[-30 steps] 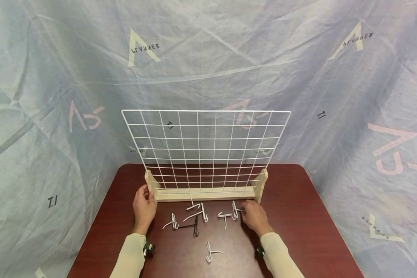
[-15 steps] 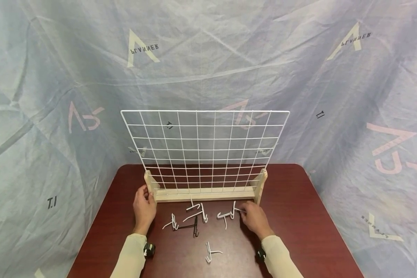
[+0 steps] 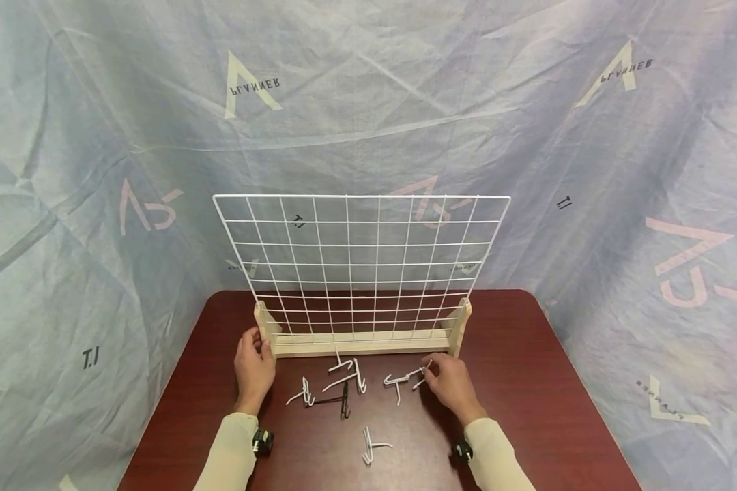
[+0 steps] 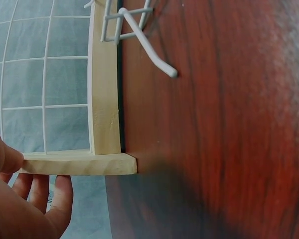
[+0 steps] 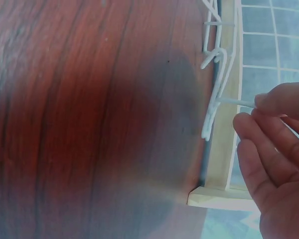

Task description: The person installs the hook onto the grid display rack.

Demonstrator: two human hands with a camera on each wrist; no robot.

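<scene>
A white wire grid panel (image 3: 362, 196) stands in a pale wooden base (image 3: 362, 346) on the table. My left hand (image 3: 254, 372) holds the base's left end piece (image 4: 79, 165), thumb on one face and fingers on the other. At the base's right end, my right hand (image 3: 454, 385) pinches the prong of a white wire hook (image 5: 217, 97) between thumb and fingertips. Part of that hook is hidden by the hand in the head view. Just left of it lies another white hook (image 3: 397, 380), close to or touching it.
More white hooks (image 3: 359, 375) lie in front of the base, with one white hook (image 3: 307, 392) farther left. A black hook (image 3: 345, 401) lies among them. Nearer the front is a lone white hook (image 3: 368, 447). Grey cloth (image 3: 368, 123) hangs around the dark red table (image 3: 510, 341).
The hook in my right hand has turned from standing upright to lying tilted against the fingers. My left hand keeps its hold on the base.
</scene>
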